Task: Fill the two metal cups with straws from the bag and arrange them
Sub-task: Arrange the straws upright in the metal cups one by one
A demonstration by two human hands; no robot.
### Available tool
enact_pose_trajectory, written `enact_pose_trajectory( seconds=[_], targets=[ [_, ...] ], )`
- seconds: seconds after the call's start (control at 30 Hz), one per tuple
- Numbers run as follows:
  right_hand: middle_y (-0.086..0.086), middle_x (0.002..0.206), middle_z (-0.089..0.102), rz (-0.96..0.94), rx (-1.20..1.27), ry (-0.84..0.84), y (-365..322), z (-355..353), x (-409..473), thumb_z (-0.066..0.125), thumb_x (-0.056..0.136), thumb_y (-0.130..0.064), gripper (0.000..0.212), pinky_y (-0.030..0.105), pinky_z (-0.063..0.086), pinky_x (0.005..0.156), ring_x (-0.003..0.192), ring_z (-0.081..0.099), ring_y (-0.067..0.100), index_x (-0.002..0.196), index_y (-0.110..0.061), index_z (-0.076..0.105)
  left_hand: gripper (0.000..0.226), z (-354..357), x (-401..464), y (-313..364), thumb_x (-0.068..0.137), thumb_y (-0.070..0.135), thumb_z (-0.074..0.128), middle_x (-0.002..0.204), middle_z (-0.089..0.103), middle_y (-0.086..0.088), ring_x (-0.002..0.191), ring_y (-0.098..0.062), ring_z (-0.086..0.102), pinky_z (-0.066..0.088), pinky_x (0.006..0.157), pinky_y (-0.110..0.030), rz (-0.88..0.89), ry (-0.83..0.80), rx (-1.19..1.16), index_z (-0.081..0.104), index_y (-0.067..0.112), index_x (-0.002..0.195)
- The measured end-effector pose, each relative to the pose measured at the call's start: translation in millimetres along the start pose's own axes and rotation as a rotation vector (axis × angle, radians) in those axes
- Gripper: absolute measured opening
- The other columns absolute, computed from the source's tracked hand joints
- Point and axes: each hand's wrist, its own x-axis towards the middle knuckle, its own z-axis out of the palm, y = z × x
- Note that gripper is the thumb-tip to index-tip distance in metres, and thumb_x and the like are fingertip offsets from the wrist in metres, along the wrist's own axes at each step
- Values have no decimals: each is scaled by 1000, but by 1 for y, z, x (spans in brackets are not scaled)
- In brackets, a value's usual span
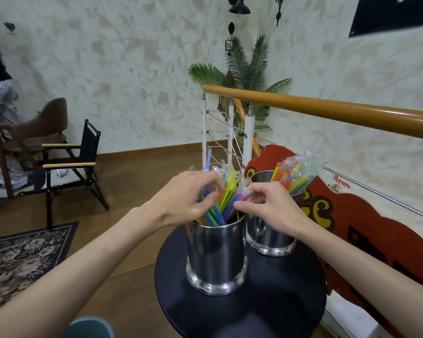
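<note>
The left hand (189,197) covers the straws' (226,198) middles; behind the right hand (270,207), the far cup's (269,236) rim is partly hidden (its contents unclear). The table's (279,301) near edge is cut off below both hands.

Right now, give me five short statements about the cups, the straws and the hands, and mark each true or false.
1. Both metal cups stand on the round dark table. True.
2. The near metal cup is empty. False: it is packed with coloured straws.
3. Both hands are at the near cup's straws. True: the left hand and right hand have curled fingers among them.
4. The far metal cup lies on its side. False: it stands upright, holding wrapped straws.
5. The right hand grips the wooden handrail. False: it is at the straws.
</note>
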Motion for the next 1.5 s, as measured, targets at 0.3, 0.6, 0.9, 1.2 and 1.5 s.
enact_pose_trajectory(
  seconds=[0.3,0.6,0.9,1.2,1.5],
  targets=[
    [-1,82,76,-110,79,94,-28,-8,13,81,85,-27,12,34,61,75,79,73,15,89,-18,74,18,3,3,10,92,23,50,88,63,8,83,-11,60,49,75,-35,14,108,-115,64,18,101],
    [-3,81,77,-136,119,101,-34,-1,16,83,83,-21,15,24,59,67,75,74,9,92,-12,74,15,4,6,11,100,28,61,97,69,10,95,-5,64,50,80,-19,-144,191,-274,65,19,112],
    [-1,84,77,-132,140,76,-34,-4,16,81,83,-12,15,23,60,72,79,75,9,95,-16,73,15,5,8,11,94,16,70,97,70,11,93,-1,66,49,84,-14,-131,189,-225,67,21,108],
    [-3,88,77,-131,106,68,-34,-4,12,79,87,-11,18,25,60,81,85,74,7,103,-14,72,9,4,11,14,92,19,72,93,70,14,92,-1,65,53,83,-24,-165,176,-229,67,21,100],
    [-4,72,73,-170,46,81,-28,14,-3,88,77,-18,13,16,49,66,68,65,1,84,-14,79,23,4,4,22,90,54,60,76,66,11,76,-10,63,51,74,-37,-96,116,-139,63,33,96]
  ],
)
